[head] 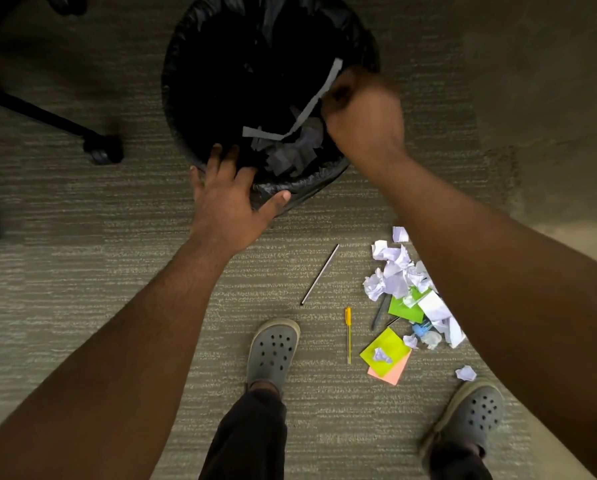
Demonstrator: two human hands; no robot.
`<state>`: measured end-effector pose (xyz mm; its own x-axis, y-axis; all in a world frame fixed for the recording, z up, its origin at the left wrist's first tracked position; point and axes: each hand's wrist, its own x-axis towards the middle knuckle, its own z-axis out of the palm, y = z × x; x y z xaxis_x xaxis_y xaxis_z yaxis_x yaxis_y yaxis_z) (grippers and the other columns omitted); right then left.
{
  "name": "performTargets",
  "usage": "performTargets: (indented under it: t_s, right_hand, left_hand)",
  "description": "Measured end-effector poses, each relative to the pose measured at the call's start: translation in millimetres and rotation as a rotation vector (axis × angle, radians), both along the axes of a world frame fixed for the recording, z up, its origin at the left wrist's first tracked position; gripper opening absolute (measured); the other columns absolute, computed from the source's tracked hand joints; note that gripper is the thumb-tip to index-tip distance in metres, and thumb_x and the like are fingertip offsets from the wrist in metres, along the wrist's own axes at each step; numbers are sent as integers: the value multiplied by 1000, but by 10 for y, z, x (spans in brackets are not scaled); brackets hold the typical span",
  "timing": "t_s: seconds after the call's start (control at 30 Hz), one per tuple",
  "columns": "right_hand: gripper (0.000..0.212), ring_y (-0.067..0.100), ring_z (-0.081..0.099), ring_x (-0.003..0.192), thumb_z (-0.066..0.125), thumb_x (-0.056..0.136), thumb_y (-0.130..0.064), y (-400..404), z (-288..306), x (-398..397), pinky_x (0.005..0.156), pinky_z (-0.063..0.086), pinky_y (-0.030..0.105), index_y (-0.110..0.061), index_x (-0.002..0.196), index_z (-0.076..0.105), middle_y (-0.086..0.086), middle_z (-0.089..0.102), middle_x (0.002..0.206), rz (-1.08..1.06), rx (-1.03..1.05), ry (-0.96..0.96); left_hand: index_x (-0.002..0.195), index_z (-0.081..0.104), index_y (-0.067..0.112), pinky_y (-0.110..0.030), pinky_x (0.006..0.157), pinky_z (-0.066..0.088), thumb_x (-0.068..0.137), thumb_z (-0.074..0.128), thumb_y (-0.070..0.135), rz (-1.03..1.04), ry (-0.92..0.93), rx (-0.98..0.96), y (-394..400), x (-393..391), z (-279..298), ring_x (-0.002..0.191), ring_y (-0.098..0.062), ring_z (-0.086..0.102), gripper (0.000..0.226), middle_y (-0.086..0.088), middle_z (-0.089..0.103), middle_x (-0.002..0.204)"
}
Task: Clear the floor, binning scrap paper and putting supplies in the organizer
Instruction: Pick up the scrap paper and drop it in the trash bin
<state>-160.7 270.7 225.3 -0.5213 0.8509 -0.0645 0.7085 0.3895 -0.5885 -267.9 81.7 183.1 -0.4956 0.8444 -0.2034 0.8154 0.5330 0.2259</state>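
A bin with a black liner [168, 84] stands on the carpet, with torn paper scraps [290, 155] inside. My left hand [227, 199] rests on its near rim, fingers straight inside and thumb outside. Over the right rim, my right hand [363, 112] is blurred and curled, pinching a long bent paper strip [311, 105] that hangs into the bin. On the floor to the right lies a pile of crumpled white paper [394, 271], with green [404, 310], yellow [385, 346] and orange [394, 374] sticky notes, a blue clip [420, 330] and a dark pen [380, 311]. No organizer is in view.
A thin pencil [319, 273] and a yellow pen [348, 334] lie apart from the pile. One paper ball [466, 373] sits near my right clog [474, 414]; my left clog [273, 348] is beside the pen. A chair leg with a caster [103, 150] stands left of the bin.
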Motion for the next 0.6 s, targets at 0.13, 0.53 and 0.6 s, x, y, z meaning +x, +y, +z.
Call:
performTargets:
  t_s: [0.13, 0.53, 0.6]
  right_hand:
    - [18, 8, 55, 60, 56, 88, -29, -213, -76, 669, 58, 41, 20, -15, 89, 68, -4, 65, 71, -113, -35, 148]
    - [13, 22, 66, 81, 64, 85, -27, -1479, -892, 2561, 71, 52, 34, -20, 96, 65, 2, 69, 95, -201, -381, -163]
    - [24, 29, 64, 93, 66, 83, -26, -1618, -1051, 2752, 76, 49, 36, -16, 105, 63, 7, 67, 102, -177, -432, -269]
  left_hand:
    - [135, 46, 12, -56, 118, 14, 89, 40, 67, 53, 9, 171, -50, 175, 58, 147, -29, 17, 72, -13, 31, 154]
    - [121, 59, 1, -48, 99, 45, 86, 60, 19, -162, -250, 336, -372, 1706, -166, 120, -33, 52, 39, -18, 55, 130]
    - [124, 57, 2, -45, 97, 47, 85, 61, 18, -192, -339, 221, -386, 1922, -302, 117, -31, 54, 42, -16, 57, 127]
